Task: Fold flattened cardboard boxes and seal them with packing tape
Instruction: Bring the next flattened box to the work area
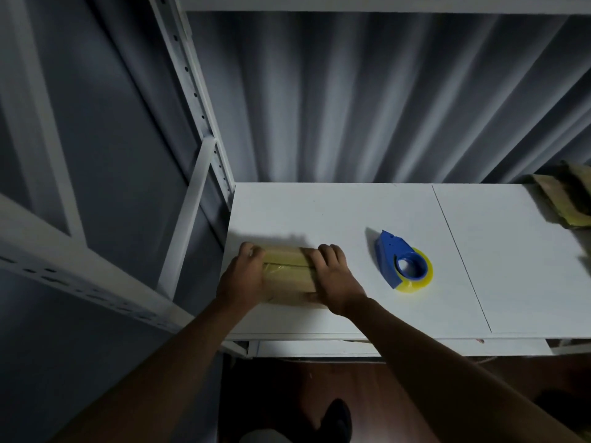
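Note:
A small folded cardboard box [287, 273] sits near the left end of the white shelf board [319, 212], with a strip of clear tape along its top seam. My left hand [243, 276] clasps the box's left end. My right hand [332, 276] clasps its right end, fingers curled over the top. A blue tape dispenser [395, 260] with a yellowish roll of packing tape lies on the board to the right of the box, apart from both hands.
Flattened cardboard pieces [569, 199] are stacked at the far right edge of the board. A white metal rack upright [195, 100] rises at the left rear corner. A grey curtain hangs behind. A dark shoe [335, 417] stands on the wooden floor below.

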